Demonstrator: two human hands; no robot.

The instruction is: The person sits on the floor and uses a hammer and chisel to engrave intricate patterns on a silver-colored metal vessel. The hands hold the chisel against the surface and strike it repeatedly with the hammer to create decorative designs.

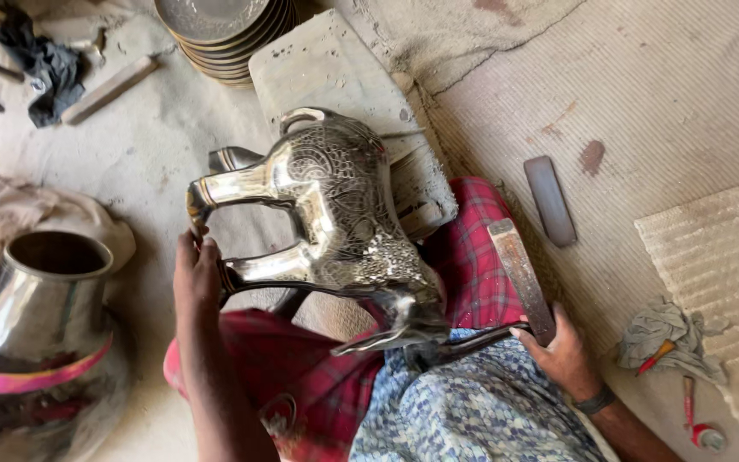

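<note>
our left hand (197, 272) closes its grip around one leg of the metal animal figure (335, 214), fingers wrapped just below the hoof end, so the piece stays propped on its side across our lap. our right hand (562, 346) has its grip shut on a hammer (519, 274), the fingers curled round the dark handle near the head, with the long rusty head pointing up and away from us; held that way it sits ready beside the figure without touching it, as far as we can tell.

the figure rests on the red checked cloth (472, 257) over our knees, its back leaning against a worn block (335, 77) on the floor, which seems to give it a firm backing. it looks like a horse or deer in bright silvery metal: the legs are smooth and polished with thin dark bands, while the body is covered in fine chased patterns, scrolls and dotted fields.

further out, a large polished metal vase (40, 316) with a pink band stands at our left, a stack of engraved plates (224, 34) sits beyond the block, and a flat dark bar (549, 201) lies on the woven mat (669, 103). a crumpled rag (669, 334) and small red-handled tools (694, 411) lie to our right.
</note>
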